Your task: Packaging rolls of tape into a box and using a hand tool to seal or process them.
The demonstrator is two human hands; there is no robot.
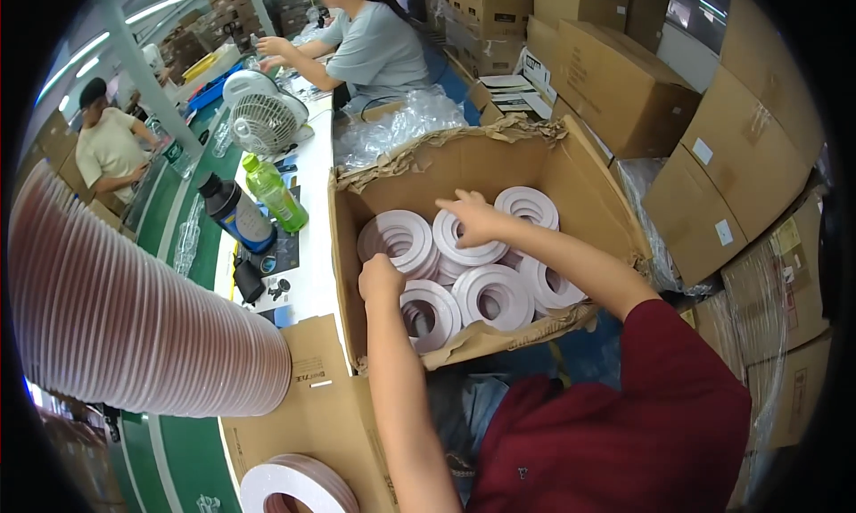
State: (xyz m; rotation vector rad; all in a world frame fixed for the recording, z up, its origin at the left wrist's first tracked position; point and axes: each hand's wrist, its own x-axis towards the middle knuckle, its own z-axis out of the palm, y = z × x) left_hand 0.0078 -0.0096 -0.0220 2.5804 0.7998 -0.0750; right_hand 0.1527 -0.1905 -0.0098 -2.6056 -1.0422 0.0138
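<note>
— What can't you make out in the open cardboard box point(499, 161)?

— Its near wall hides the lower parts of the white ring stacks point(486, 290), so their depth is unknown. The left hand point(382, 279) curls downward; its fingers are hidden, so its grip is unclear.

— And elsewhere?

— The long stack of nested cups point(134, 317) runs off the left edge. Another ring stack point(294, 486) is cut by the bottom edge. The small dark items on the tabletop point(312, 281) are too tiny to identify.
</note>
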